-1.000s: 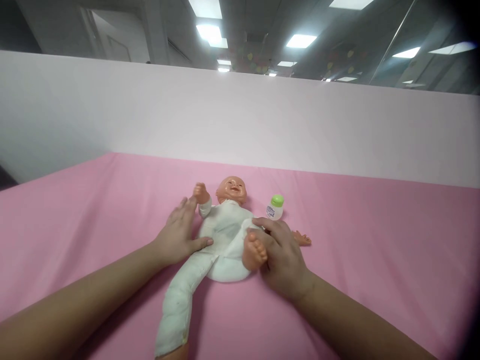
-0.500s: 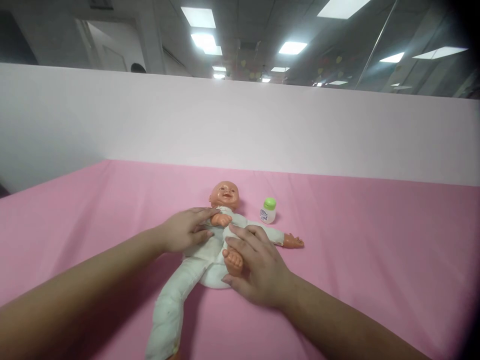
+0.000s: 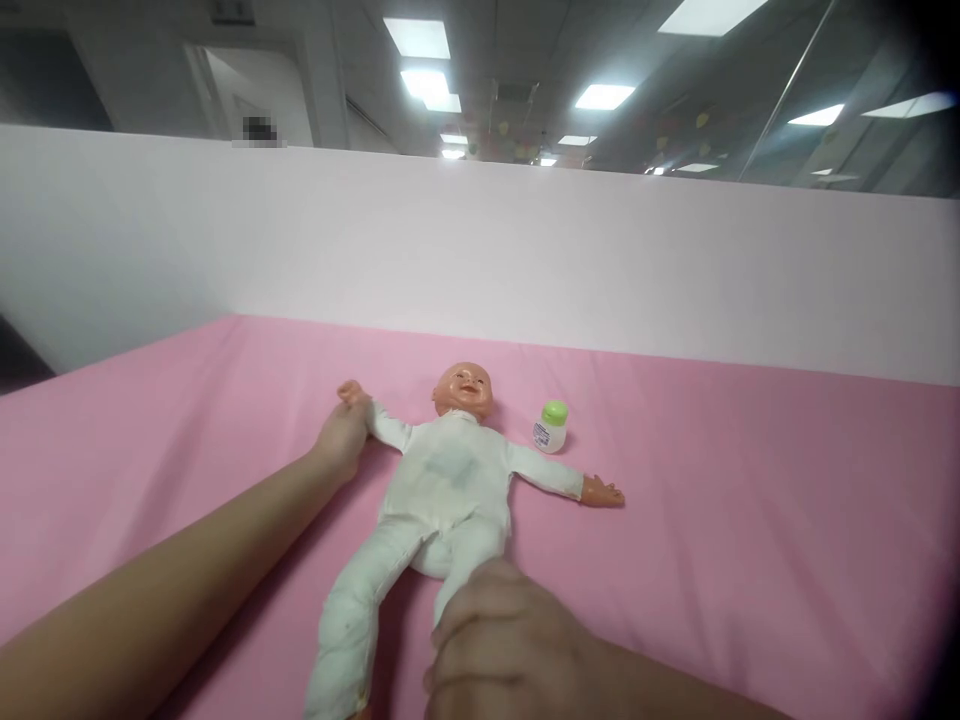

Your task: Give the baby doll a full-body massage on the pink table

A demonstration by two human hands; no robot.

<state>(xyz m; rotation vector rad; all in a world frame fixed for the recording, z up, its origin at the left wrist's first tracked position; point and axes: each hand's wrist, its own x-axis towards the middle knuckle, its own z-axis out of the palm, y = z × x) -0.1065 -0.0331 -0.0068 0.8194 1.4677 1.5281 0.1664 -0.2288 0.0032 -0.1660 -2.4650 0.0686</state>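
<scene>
Behind the right hand (image 3: 506,645), the doll's (image 3: 450,470) hidden shin.

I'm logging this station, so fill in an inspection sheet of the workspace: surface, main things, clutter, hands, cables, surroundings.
Surface: pink covering, lightly creased.
Main things: doll with a white cloth body, lying face up, arms spread.
Clutter: small green-capped bottle, upright, beside the doll and apart from it.
Hands: left hand grips one of the doll's arms near its wrist; right hand is curled over one leg, hiding its lower part.
Cables: nothing seen.
Surroundings: pale wall behind; lit ceiling lights above it.
</scene>
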